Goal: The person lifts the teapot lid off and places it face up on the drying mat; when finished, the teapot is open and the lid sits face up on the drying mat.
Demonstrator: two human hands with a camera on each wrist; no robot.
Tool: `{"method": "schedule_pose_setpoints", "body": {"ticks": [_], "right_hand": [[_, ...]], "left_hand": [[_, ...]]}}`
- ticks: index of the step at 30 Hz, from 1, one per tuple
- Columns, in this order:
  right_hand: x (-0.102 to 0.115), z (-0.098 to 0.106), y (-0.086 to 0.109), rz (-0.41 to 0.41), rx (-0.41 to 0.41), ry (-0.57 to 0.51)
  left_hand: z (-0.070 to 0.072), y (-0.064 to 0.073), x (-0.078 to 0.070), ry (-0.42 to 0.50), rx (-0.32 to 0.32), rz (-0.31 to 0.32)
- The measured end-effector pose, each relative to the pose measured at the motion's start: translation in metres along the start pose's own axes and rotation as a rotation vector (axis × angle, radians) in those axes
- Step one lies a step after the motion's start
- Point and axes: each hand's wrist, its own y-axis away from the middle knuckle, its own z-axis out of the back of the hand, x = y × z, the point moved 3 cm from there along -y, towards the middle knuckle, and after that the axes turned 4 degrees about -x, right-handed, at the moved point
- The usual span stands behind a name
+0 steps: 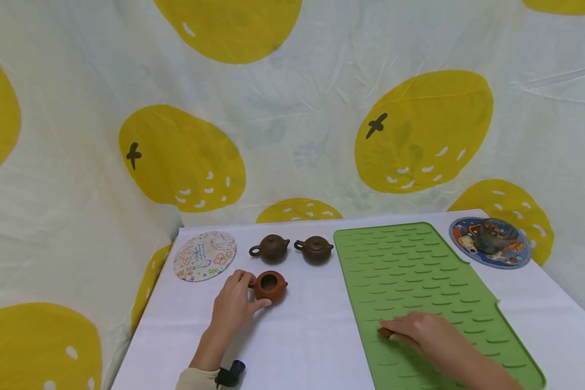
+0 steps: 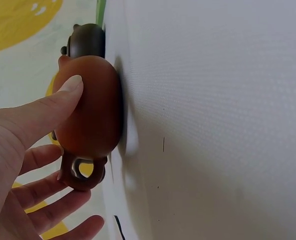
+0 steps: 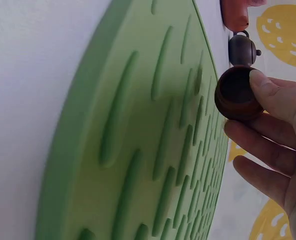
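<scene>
You work in a curtained-off tabletop corner, the room beyond hidden; lemon-print fabric (image 1: 302, 119) hangs around you; your white-clothed counter (image 1: 317, 336) carries small clay teapots (image 1: 274, 249), a green drying mat (image 1: 385, 281) and round coasters (image 1: 205, 257).

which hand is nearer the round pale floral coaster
Left. The left hand is in front of the round pale floral coaster and right, at the reddish-brown rounded teapot; the right hand is much farther right, over the green ridged mat.
</scene>
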Motion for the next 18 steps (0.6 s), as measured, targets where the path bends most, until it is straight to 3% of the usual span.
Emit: {"method": "schedule_pose_setpoints", "body": {"ticks": [13, 18], "right_hand": [[0.0015, -0.0061, -0.0027, -0.154, 0.202, -0.042], [-0.0019, -0.0092, -0.0067, -0.138, 0.190, -0.047]], "left_hand": [[0.0014, -0.0015, -0.0015, -0.011, 0.009, 0.010], [0.0015, -0.0014, -0.0015, -0.007, 0.013, 0.015]]}}
